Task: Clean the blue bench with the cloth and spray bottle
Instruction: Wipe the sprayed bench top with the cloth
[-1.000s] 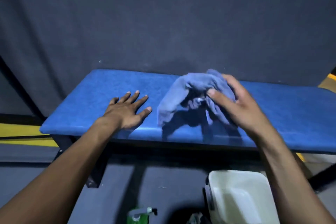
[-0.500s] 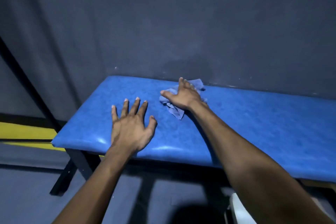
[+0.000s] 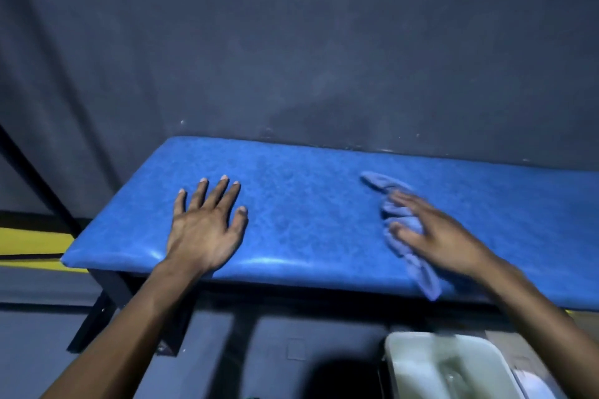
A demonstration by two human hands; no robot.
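Note:
The blue padded bench (image 3: 308,214) runs across the middle of the view against a dark wall. My left hand (image 3: 204,223) lies flat on its left part, fingers spread and straight. A crumpled blue cloth (image 3: 397,214) stretches in a long strip from mid-bench to the front edge. My right hand (image 3: 437,236) presses down on the cloth with straight fingers; it is motion-blurred. No spray bottle shows in this frame.
A white plastic tub (image 3: 453,366) stands on the dark floor below the bench's front edge at the right. The bench's black leg (image 3: 97,311) angles down at the left. A yellow stripe (image 3: 32,240) marks the floor at far left.
My right hand has swept the cloth from the back middle of the bench toward the right and front, and the cloth has drawn out into a strip. My left hand stayed flat in place.

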